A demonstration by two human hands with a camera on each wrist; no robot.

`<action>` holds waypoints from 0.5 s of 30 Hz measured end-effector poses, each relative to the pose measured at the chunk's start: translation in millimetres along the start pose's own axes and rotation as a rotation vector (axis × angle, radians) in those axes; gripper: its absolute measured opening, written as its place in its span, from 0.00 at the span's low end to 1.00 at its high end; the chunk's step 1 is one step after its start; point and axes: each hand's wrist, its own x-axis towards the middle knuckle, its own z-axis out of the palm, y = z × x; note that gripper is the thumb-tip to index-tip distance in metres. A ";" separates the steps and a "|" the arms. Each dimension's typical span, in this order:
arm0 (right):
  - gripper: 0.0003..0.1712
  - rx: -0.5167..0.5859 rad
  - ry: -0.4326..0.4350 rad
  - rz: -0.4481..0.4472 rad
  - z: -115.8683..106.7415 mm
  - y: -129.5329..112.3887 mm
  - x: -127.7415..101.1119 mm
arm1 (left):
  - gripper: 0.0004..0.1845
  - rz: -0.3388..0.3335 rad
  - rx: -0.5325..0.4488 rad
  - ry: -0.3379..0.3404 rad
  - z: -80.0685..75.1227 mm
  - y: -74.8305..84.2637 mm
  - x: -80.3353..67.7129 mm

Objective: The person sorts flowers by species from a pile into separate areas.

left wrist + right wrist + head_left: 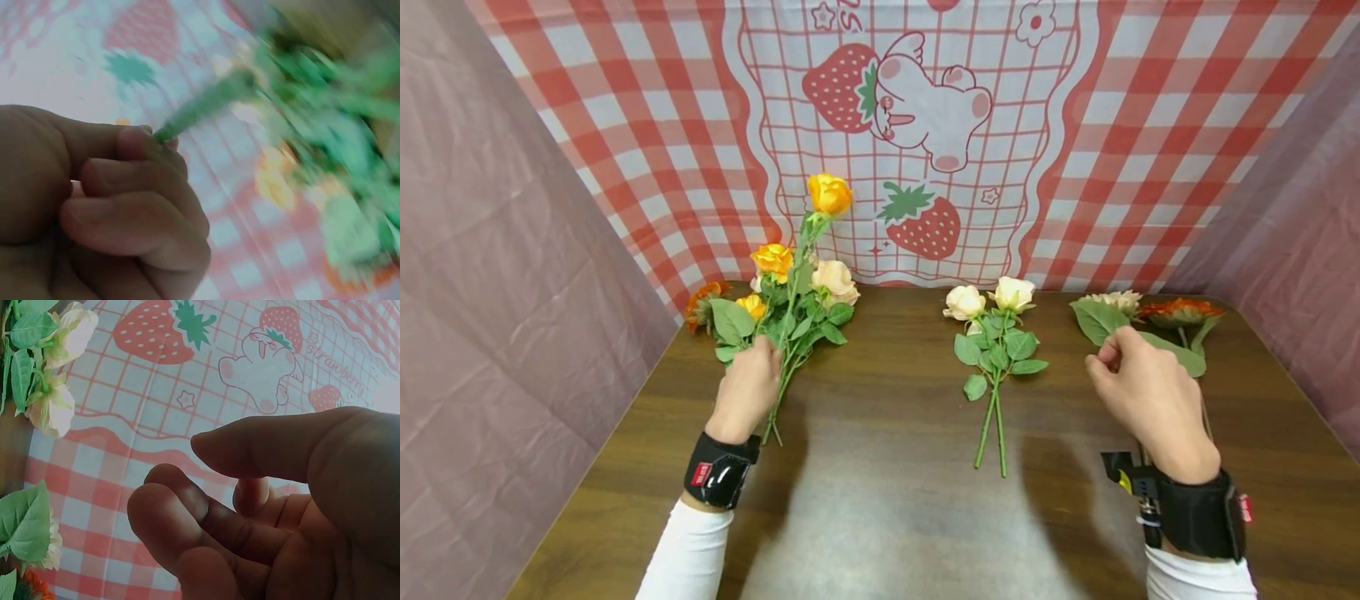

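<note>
At the far left of the wooden table (880,500), the left hand (747,390) is curled around the stems of a bunch of orange and peach flowers (790,292), holding it tilted so that the tallest orange bloom (829,193) stands up against the red checked cloth (647,150) at the back. The left wrist view is blurred, but it shows the fingers (137,187) folded tight around a green stem (200,112), so that hand is clamped on the bunch. An orange daisy-like flower (702,302) lies just to the left of the bunch, at the far table edge. Near the middle of the table, well apart from both hands, two cream roses (992,333) lie flat with their stems pointing toward the near side. Further right, the right hand (1146,392) hovers above the table with loosely curled fingers (187,512) and the thumb held apart from them; the right wrist view shows nothing between them. Just beyond and to the right of that hand lie a pale flower (1112,302) with a large leaf and an orange flower (1180,312) at the far right. The cloth's strawberry print (925,221) fills the backdrop.
</note>
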 end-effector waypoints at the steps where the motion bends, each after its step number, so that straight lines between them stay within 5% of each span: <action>1: 0.09 0.001 -0.002 -0.001 0.1 0.1 -0.4 | 0.06 0.042 -0.032 0.014 1.4 7.3 -1.8; 5: 0.09 0.005 -0.005 -0.002 0.0 0.6 -1.6 | 0.04 0.151 -0.166 -0.026 13.3 35.4 -8.8; 10: 0.09 0.005 -0.005 0.008 -1.2 1.4 -1.9 | 0.07 0.176 -0.223 -0.162 32.4 56.0 -16.1; 15: 0.09 0.014 0.012 -0.008 -0.4 -0.7 -1.3 | 0.09 0.176 -0.242 -0.213 43.5 61.9 -21.8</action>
